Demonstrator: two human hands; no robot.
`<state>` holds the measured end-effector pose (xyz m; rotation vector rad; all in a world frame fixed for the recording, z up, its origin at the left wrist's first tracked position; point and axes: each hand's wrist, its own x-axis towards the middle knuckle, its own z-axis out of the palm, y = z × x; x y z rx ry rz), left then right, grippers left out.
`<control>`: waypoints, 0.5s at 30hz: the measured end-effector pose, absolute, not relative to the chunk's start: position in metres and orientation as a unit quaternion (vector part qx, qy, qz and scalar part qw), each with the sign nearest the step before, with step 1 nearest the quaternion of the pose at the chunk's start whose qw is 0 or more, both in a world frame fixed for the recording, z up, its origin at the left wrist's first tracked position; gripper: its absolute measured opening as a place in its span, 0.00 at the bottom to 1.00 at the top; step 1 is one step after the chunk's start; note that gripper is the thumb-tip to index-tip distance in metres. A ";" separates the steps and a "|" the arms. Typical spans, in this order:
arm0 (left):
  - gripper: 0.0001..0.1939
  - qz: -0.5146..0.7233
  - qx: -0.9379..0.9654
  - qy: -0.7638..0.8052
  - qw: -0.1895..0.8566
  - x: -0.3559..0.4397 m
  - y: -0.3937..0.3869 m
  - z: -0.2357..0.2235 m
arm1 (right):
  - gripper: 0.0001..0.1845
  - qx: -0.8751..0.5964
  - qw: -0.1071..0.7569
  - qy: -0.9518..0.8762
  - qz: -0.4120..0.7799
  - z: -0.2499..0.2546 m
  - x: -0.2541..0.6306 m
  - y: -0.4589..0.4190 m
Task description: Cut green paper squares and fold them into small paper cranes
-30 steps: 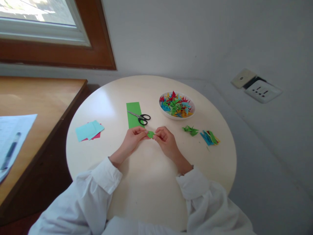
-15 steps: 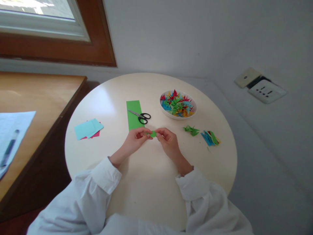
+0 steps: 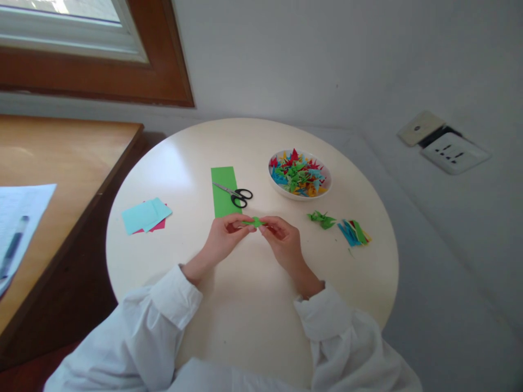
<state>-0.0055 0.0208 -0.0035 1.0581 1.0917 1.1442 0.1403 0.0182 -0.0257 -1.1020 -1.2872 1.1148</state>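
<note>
My left hand (image 3: 226, 235) and my right hand (image 3: 281, 238) meet over the middle of a round cream table (image 3: 245, 305). Both pinch a small folded green paper piece (image 3: 256, 222) between their fingertips, just above the tabletop. Just beyond my hands lies a green paper strip (image 3: 223, 190) with black-handled scissors (image 3: 237, 194) resting across it. White sleeves cover both forearms.
A white bowl (image 3: 299, 175) full of several small coloured folded papers stands at the back right. A folded green piece (image 3: 322, 219) and coloured paper strips (image 3: 353, 232) lie right of my hands. Light blue and red sheets (image 3: 145, 216) lie left. A wooden desk (image 3: 61, 163) with a paper and pen adjoins.
My fingers have kept working the green piece; it now looks flatter and more stretched out between the two pinches. The view has shifted slightly.
</note>
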 end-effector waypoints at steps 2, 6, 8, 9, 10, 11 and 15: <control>0.12 0.494 0.447 0.467 0.582 -0.004 0.020 -0.003 | 0.08 -0.458 0.533 -0.543 0.459 -0.024 0.140 0.017; 0.12 0.495 0.442 0.470 0.582 -0.003 0.018 -0.001 | 0.05 -0.445 0.543 -0.553 0.449 -0.020 0.139 0.015; 0.12 0.497 0.441 0.470 0.581 -0.002 0.017 0.000 | 0.03 -0.441 0.544 -0.558 0.445 -0.018 0.139 0.014; 0.12 0.499 0.440 0.469 0.581 -0.002 0.017 0.000 | 0.03 -0.441 0.542 -0.561 0.443 -0.018 0.139 0.014; 0.12 0.501 0.438 0.466 0.582 -0.002 0.017 -0.001 | 0.03 -0.441 0.541 -0.565 0.441 -0.018 0.139 0.014; 0.12 0.505 0.437 0.462 0.584 -0.001 0.016 -0.001 | 0.03 -0.442 0.539 -0.568 0.438 -0.019 0.139 0.014; 0.14 0.515 0.438 0.445 0.587 0.001 0.016 -0.006 | 0.03 -0.462 0.531 -0.578 0.413 -0.022 0.139 0.015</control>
